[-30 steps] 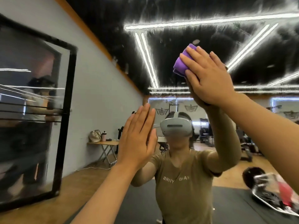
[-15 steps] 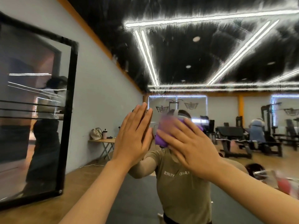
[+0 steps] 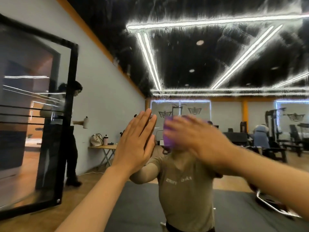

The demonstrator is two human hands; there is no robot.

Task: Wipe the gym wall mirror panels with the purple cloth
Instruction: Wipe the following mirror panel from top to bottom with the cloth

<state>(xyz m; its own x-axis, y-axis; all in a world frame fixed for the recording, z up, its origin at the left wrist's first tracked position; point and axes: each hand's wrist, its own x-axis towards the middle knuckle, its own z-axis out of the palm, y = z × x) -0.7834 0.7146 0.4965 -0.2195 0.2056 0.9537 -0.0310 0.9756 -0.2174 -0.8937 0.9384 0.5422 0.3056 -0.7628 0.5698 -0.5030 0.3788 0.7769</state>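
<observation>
At centre frame, the blurred right hand [image 3: 197, 139] is pressing a bunched purple cloth [image 3: 168, 137] against the streaked wall mirror panel [image 3: 217, 67], fingers spread; the flat, open left hand [image 3: 135, 144] is bracing alongside. Overlapping, firm strokes would serve best.

olive short-sleeved t-shirt [image 3: 185, 195] with white chest lettering, bare forearms

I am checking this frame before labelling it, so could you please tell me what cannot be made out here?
- Purple cloth: head view, mostly covered by the motion-blurred right hand; its folds are unclear.
- Right hand's fingers: blurred, so their hold on the cloth is uncertain.
- Left hand: flat against the mirror; its palm faces away.
- Shirt lettering: too blurred to read.
</observation>
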